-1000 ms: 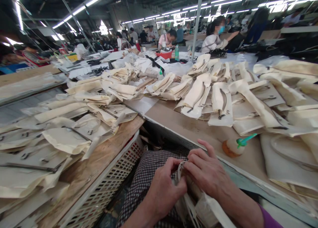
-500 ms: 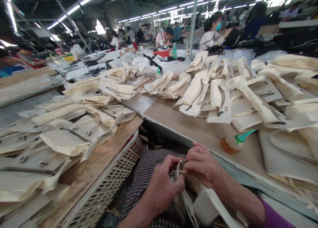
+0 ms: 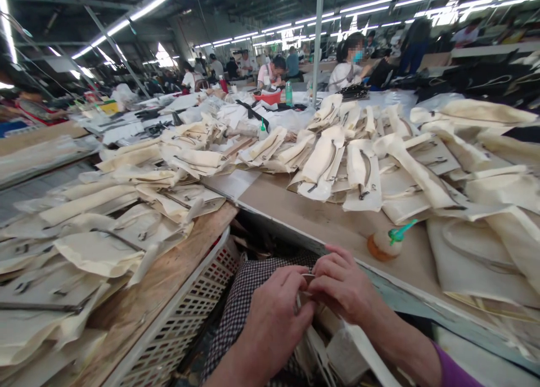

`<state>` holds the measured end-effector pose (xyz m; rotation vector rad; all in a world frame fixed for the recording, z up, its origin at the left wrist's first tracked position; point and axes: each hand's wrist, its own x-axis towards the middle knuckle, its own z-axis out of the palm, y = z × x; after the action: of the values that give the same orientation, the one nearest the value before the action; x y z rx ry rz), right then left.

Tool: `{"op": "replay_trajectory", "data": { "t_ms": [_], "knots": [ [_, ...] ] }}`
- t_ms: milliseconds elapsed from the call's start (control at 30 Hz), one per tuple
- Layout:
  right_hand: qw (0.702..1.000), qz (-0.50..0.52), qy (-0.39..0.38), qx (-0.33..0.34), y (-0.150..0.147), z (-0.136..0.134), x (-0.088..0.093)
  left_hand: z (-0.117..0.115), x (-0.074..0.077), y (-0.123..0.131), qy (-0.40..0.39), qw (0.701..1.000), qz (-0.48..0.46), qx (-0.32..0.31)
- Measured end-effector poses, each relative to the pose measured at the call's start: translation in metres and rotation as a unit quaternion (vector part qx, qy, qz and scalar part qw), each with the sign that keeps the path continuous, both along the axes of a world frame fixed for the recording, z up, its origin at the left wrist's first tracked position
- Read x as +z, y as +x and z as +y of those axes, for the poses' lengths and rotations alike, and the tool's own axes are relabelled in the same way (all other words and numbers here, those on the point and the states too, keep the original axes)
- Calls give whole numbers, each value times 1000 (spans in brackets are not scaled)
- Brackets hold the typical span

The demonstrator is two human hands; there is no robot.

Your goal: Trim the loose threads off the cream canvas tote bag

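Note:
Both hands are close together above my lap, working on a cream fabric piece (image 3: 348, 353) with thin strips hanging from it. My left hand (image 3: 280, 314) is closed, its thumb and fingers pinching the narrow edge of the piece. Against it, my right hand (image 3: 340, 283) pinches the same edge from the other side. Only a small pale curve of that edge shows between the fingertips. A checked cloth (image 3: 236, 314) covers my lap beneath. On the table beyond my right hand stands a small glue bottle (image 3: 385, 245) with a green nozzle and brown base.
Cream fabric pieces with zippers (image 3: 323, 162) are heaped along the right-hand table (image 3: 270, 198). More lie on the wooden table (image 3: 181, 257) at left. A white plastic basket (image 3: 185, 314) stands between that table and my lap. Farther back, several people sit at work beyond a metal pole (image 3: 318, 44).
My fingers have drawn closer over the edge, and the loop seen between them is now mostly covered. My left hand has turned slightly. The whole view has shifted a little.

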<state>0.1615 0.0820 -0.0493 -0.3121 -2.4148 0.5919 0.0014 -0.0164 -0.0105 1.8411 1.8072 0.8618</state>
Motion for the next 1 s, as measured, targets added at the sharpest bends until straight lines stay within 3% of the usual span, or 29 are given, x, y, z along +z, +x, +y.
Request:
{"op": "replay_trajectory", "data": {
  "t_ms": [167,333,467,700,900,1000],
  "knots": [
    [980,-18,-194,-32,7,-10,11,3,0,-3,24,1000,9,-12],
    [957,-61,-273,-83,15,-13,13,6,-2,-7,27,1000,-10,-10],
    [962,-59,-247,-96,16,-9,11,10,-5,-8,14,999,-29,-13],
    [985,-42,-167,-28,17,-4,13,6,-13,-9,71,994,-78,-39],
    [987,-87,-126,-39,19,-3,11,3,-15,-8,114,990,-78,-21],
    [989,-80,-118,-36,17,-3,9,3,-14,-7,98,991,-86,-10]
  ]
}}
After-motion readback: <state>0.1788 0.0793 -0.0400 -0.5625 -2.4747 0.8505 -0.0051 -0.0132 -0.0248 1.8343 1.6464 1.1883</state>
